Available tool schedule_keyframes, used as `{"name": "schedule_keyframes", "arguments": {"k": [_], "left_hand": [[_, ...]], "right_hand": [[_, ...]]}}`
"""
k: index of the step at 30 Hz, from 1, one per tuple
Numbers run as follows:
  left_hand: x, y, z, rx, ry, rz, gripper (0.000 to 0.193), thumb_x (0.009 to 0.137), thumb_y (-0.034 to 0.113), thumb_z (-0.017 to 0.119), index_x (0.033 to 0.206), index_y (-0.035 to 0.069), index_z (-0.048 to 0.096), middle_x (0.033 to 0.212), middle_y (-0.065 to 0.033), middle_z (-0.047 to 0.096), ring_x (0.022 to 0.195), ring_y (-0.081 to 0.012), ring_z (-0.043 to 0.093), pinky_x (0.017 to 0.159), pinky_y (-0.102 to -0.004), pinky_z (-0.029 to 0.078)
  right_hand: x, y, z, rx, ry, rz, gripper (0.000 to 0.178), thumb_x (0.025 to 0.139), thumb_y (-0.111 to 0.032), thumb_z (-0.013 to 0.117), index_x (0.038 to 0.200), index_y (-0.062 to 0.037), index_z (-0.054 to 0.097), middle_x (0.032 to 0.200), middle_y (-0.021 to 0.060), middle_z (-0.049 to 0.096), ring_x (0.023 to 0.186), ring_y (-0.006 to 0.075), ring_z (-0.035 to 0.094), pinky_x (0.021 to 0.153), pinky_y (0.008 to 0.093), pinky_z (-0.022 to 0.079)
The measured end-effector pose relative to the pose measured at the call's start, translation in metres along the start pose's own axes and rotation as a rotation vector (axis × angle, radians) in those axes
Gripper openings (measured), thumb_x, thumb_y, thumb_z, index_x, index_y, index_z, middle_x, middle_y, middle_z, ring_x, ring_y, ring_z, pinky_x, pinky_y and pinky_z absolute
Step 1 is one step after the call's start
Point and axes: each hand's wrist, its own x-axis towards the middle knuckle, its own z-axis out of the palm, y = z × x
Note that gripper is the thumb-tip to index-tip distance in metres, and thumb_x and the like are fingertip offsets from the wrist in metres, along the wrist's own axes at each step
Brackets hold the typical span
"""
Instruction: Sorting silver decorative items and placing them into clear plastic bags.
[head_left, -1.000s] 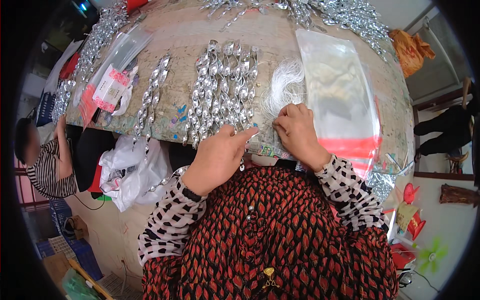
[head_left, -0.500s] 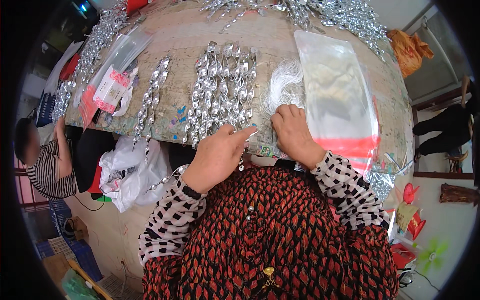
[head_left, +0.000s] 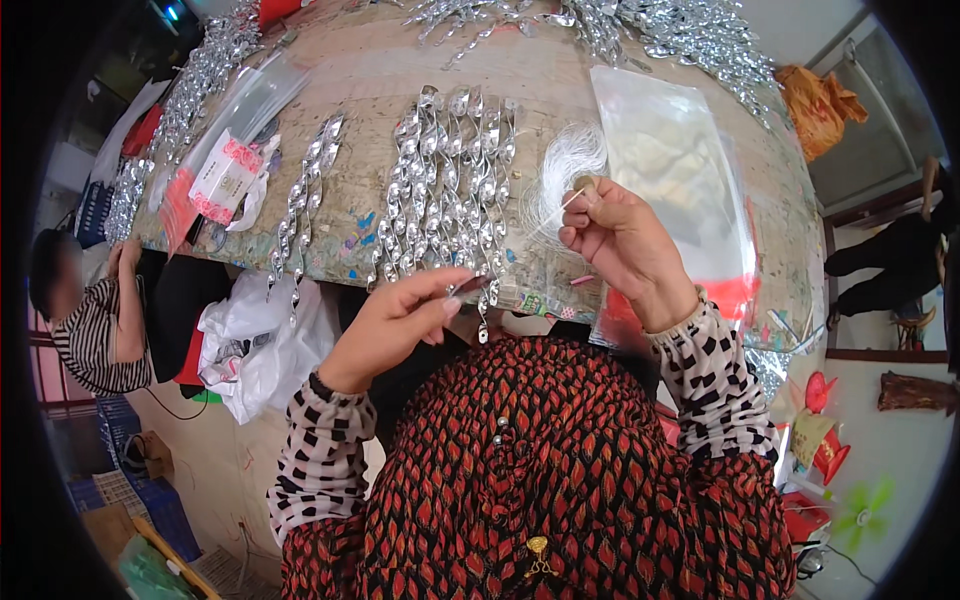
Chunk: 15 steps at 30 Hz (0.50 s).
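Observation:
My right hand (head_left: 630,235) is raised over the table's front edge, its thumb and fingers pinching a length of white string (head_left: 553,218). Behind it lies the loose bundle of white string (head_left: 578,160). My left hand (head_left: 395,325) is at the table edge, thumb and forefinger apart, their tips close to the lower end of a twisted silver strip (head_left: 485,318) that hangs over the edge. Whether the fingertips touch it is hard to make out. That strip belongs to a row of twisted silver strips (head_left: 430,185) laid side by side on the table (head_left: 370,70).
Clear plastic bags (head_left: 660,150) with a red band lie at right. Two more silver strips (head_left: 308,195), a pink-and-white packet (head_left: 228,180) and further bags are leftward. Silver heaps (head_left: 690,45) line the far side. A co-worker (head_left: 95,320) sits at far left.
My right hand has lifted from beside the string bundle, now with string between its fingers. My left hand has moved slightly down and left; the silver strip by its wrist no longer shows.

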Motion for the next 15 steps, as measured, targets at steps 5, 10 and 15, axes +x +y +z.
{"name": "schedule_keyframes", "arguments": {"k": [5, 10, 15], "left_hand": [[-0.02, -0.008, -0.013, -0.092, -0.328, 0.124, 0.031, 0.087, 0.008, 0.06, 0.117, 0.0, 0.058, 0.107, -0.0083, 0.063, 0.095, -0.0166, 0.06, 0.087, -0.0296, 0.045], [-0.018, 0.005, -0.008, -0.184, -0.633, -0.124, 0.042, 0.085, 0.015, 0.066, 0.121, -0.004, 0.055, 0.113, -0.014, 0.062, 0.107, -0.0236, 0.058, 0.097, -0.035, 0.04], [-0.009, 0.016, 0.005, -0.396, -0.686, 0.044, 0.045, 0.091, 0.024, 0.058, 0.122, -0.007, 0.051, 0.104, -0.0179, 0.065, 0.104, -0.0268, 0.061, 0.097, -0.0385, 0.042]], "right_hand": [[-0.013, -0.001, 0.057, -0.342, -0.195, 0.055, 0.008, 0.091, -0.012, 0.056, 0.089, -0.0074, 0.05, 0.085, 0.0006, 0.053, 0.074, 0.0095, 0.048, 0.072, 0.0247, 0.042], [-0.018, 0.001, 0.085, -0.46, -0.358, 0.066, 0.009, 0.093, -0.016, 0.054, 0.094, -0.007, 0.051, 0.09, -0.0009, 0.053, 0.079, 0.0065, 0.046, 0.075, 0.0219, 0.038], [-0.02, -0.001, 0.087, -0.548, -0.321, 0.036, 0.007, 0.094, -0.012, 0.051, 0.094, -0.0057, 0.051, 0.085, -0.0023, 0.051, 0.078, 0.0059, 0.046, 0.074, 0.0219, 0.039]]}}
